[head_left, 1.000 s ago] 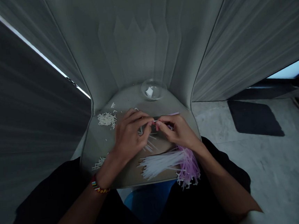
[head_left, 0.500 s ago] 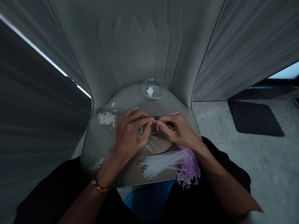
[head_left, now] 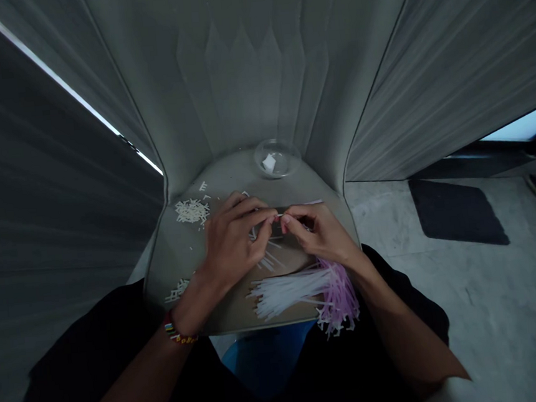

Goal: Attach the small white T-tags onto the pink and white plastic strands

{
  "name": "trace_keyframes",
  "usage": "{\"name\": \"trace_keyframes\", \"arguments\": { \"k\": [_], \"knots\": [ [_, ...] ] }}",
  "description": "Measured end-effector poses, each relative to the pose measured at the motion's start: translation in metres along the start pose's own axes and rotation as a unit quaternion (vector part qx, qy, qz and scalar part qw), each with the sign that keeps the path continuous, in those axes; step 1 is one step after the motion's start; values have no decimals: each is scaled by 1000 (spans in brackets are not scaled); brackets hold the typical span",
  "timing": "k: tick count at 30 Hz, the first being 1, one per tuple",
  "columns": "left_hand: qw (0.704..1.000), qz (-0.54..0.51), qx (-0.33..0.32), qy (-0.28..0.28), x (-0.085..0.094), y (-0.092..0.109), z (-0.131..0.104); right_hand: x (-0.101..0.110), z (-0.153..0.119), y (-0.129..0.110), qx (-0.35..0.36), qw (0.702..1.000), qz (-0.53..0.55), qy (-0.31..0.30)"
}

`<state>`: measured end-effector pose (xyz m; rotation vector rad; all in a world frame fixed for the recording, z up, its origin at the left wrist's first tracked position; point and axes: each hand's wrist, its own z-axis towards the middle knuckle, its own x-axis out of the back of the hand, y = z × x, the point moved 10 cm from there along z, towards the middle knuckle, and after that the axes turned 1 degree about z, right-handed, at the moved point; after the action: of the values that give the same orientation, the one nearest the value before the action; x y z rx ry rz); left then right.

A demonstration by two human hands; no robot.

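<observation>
Over the seat of a grey chair (head_left: 231, 314), my two hands meet fingertip to fingertip. My left hand (head_left: 237, 232) pinches one end of a small thin white piece (head_left: 280, 215), and my right hand (head_left: 315, 229) pinches its other end. What the piece is exactly is too small to tell. Beneath the hands lie loose white sticks (head_left: 269, 260), partly hidden by the fingers. Close below my right hand is a bundle of thin white tubes (head_left: 290, 293), with pink tubes (head_left: 339, 292) tipped by small white connectors at its right end.
A pile of small white connectors (head_left: 192, 211) lies at the seat's left, a smaller pile (head_left: 178, 290) nearer the front. At the back stands a clear round dish (head_left: 288, 162) holding a white scrap (head_left: 269, 163). The chair's backrest (head_left: 247, 71) rises behind; a dark mat (head_left: 457, 212) lies on the floor.
The right fingertips have shifted very slightly away from the left ones, so a little more of the white piece shows between them. Everything else stays the same.
</observation>
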<state>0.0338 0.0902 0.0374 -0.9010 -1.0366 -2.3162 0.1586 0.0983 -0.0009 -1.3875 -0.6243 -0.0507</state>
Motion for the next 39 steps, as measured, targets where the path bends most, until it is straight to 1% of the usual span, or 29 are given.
{"name": "trace_keyframes", "arguments": {
  "k": [10,16,28,34,39],
  "knots": [
    [1000,-6,0,-2,0,-1,-1,-1,0,0,0,1000,-4,-5],
    [1000,9,2,-12,-2,2,-2,0,1,0,4,1000,-3,-7],
    [1000,16,3,-14,-2,1,-2,-2,1,2,-3,1000,-1,-15],
    [1000,12,-1,-7,-2,2,-2,-2,1,1,4,1000,-15,-7],
    [1000,18,2,-17,-4,1,-2,-2,1,1,2,1000,-28,-4]
  ]
}}
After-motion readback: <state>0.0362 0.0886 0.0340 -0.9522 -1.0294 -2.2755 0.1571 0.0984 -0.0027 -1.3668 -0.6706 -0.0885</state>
